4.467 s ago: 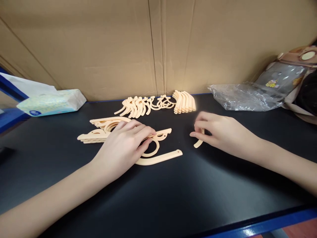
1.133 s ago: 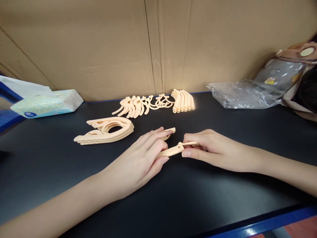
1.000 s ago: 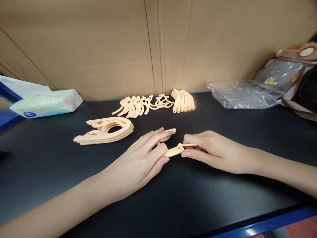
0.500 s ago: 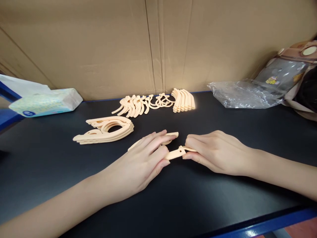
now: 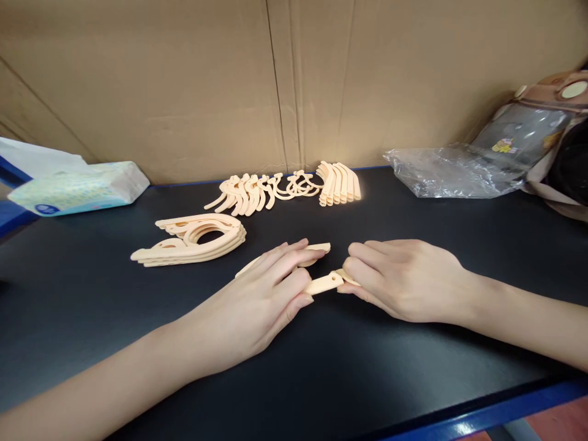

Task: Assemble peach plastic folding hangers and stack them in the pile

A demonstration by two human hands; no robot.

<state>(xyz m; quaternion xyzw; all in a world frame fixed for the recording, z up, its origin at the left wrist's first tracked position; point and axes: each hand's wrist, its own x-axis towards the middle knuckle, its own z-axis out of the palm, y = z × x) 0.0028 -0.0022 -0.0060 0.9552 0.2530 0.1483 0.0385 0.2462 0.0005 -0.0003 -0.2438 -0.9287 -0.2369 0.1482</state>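
My left hand is closed over a cream plastic folding hanger, and one end with a small hole sticks out past the thumb. Another cream end shows beyond the fingertips; the rest of the hanger is under the hand. My right hand pinches a small curved cream piece against that holed end. Most of this piece is hidden by the fingers. Left of my hands lies a stack of folded hangers, cream like the held one.
Along the back of the black table lie several curved hanger parts, hook pieces and arm pieces. A tissue pack sits at the left. Clear plastic bag and transparent bottle stand at the right, before a cardboard wall.
My right fingers have shifted slightly on the small curved piece, which now sits closer into the holed end. My left hand keeps its hold; the view has moved a little.
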